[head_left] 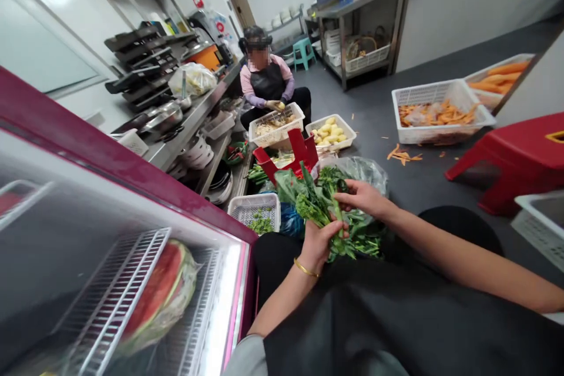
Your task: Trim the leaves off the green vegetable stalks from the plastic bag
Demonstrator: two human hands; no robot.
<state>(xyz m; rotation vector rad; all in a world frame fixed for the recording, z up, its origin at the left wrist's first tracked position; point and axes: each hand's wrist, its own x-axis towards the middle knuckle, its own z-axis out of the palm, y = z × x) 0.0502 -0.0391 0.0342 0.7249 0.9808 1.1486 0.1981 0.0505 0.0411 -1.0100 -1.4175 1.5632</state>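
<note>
My left hand (321,241), with a gold bangle at the wrist, is wrapped round the stems of a bunch of leafy greens (308,202) with green flower heads. At the right side of the same bunch, my right hand (359,197) pinches a stalk near the top. More loose greens (363,244) lie just below and beside my hands, over my lap. Behind the bunch is a clear plastic bag (370,173). A white basket (254,208) with some small green pieces stands to the left of my hands.
A person (267,79) sits ahead, holding a potato over a white basket (295,111). Peeled potatoes (328,132) fill another. Carrot peelings (436,113) and a red stool (520,147) are right. A glass-fronted fridge (176,200) with cut watermelon (154,282) stands close left.
</note>
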